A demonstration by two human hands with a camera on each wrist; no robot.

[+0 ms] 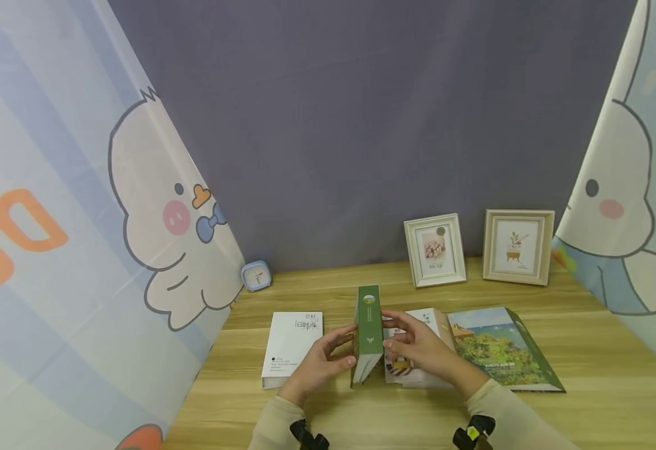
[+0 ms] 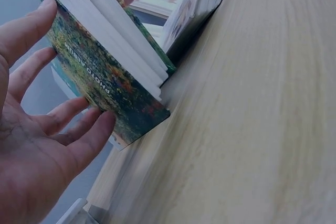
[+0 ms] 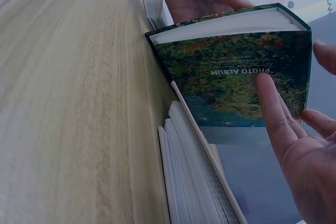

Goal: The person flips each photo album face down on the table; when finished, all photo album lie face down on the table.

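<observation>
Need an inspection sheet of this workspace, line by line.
Surface: table, wood-grain look.
Job's things: green album held spine up between both hands.
Clutter: white book at left; middle book, partly hidden; flat landscape album at right; clock, flower frame and plant frame behind.
Left hand: fingertips on one cover.
Right hand: fingers at the opposite cover.
Cables: nothing seen.
Surroundings: grey cloth behind, cartoon-print cloth both sides.

Green album (image 1: 370,320) is pointing spine up, right of a white book (image 1: 290,344), pages showing at its near end, covers splaying slightly downward and carrying foliage art lettered "PHOTO ALBUM".
</observation>
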